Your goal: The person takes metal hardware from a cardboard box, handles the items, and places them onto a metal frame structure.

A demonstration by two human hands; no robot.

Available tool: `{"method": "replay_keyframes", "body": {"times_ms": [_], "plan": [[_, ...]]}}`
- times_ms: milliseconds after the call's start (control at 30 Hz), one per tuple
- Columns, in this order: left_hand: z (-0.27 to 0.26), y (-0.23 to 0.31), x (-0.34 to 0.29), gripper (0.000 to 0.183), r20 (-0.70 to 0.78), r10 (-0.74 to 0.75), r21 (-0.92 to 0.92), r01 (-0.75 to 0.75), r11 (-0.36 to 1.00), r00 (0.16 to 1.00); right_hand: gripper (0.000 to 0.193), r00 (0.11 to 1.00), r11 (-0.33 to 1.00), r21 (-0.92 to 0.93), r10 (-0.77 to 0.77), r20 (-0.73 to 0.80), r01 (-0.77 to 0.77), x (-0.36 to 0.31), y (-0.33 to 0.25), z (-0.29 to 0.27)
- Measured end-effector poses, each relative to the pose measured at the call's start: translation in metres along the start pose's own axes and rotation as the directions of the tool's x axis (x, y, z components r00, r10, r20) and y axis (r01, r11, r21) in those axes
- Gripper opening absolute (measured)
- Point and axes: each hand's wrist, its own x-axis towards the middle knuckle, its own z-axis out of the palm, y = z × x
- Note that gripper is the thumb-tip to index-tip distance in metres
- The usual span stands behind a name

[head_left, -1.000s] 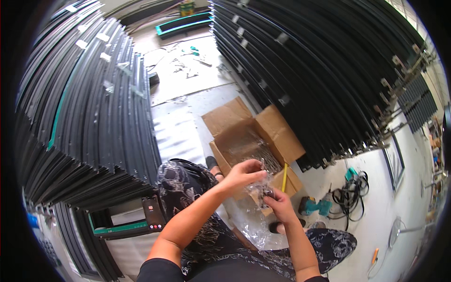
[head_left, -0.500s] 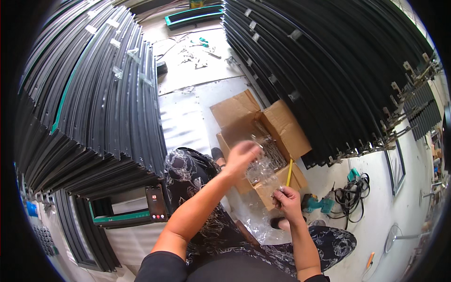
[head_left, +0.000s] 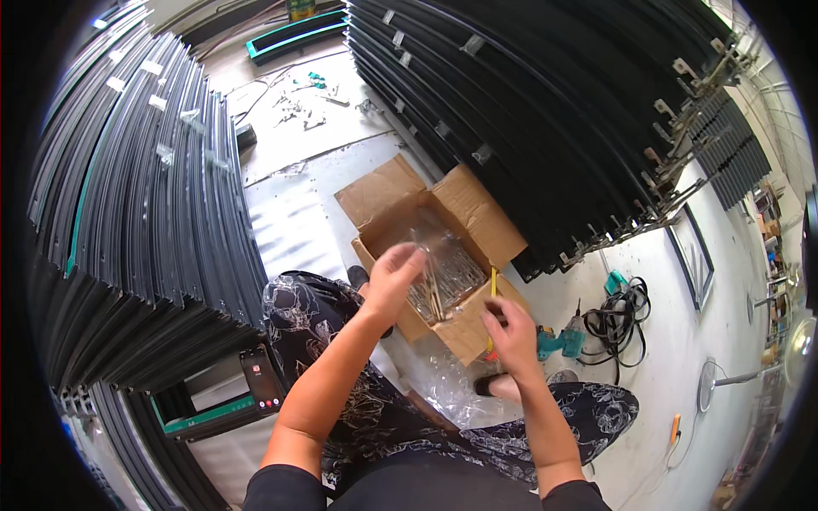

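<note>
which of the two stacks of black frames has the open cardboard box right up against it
The stack on the person's right. The open cardboard box sits at its foot, one flap reaching it. The left stack stands apart, across bare floor.

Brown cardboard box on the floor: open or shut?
Open. The brown cardboard box has its flaps folded outward, with shiny metal pieces visible inside beside the left hand.

An open brown cardboard box [head_left: 464, 328] is set on the floor, its flaps spread wide, and is filled with clear bags of metal parts [head_left: 447, 272].
</note>
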Motion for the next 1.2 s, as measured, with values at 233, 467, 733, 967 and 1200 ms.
{"method": "replay_keyframes", "body": {"times_ms": [233,467,733,967,1200], "plan": [[0.027,-0.032,-0.001,0.022,0.191,-0.052,0.067,0.04,0.997,0.98,0.025,1.0,0.891,0.454,0.003,0.009,-0.007,0.038,0.009,0.05],[0.019,-0.019,-0.002,0.025,0.136,-0.203,0.01,0.204,0.979,0.97,0.021,1.0,0.896,0.443,0.022,-0.001,-0.019,0.035,0.018,0.062],[0.018,-0.053,0.012,0.026,-0.045,-0.056,0.256,0.066,0.964,0.997,0.019,0.987,0.821,0.563,0.148,-0.054,-0.093,0.031,0.017,0.084],[-0.002,-0.05,0.017,0.031,-0.348,-0.121,0.23,0.209,0.951,0.93,0.012,0.922,0.831,0.536,0.081,-0.378,0.147,0.026,-0.019,0.062],[0.002,-0.053,0.016,0.026,-0.223,-0.157,-0.005,0.16,0.987,0.962,0.007,0.84,0.51,0.857,0.428,-0.334,0.081,0.018,0.015,0.026]]}}
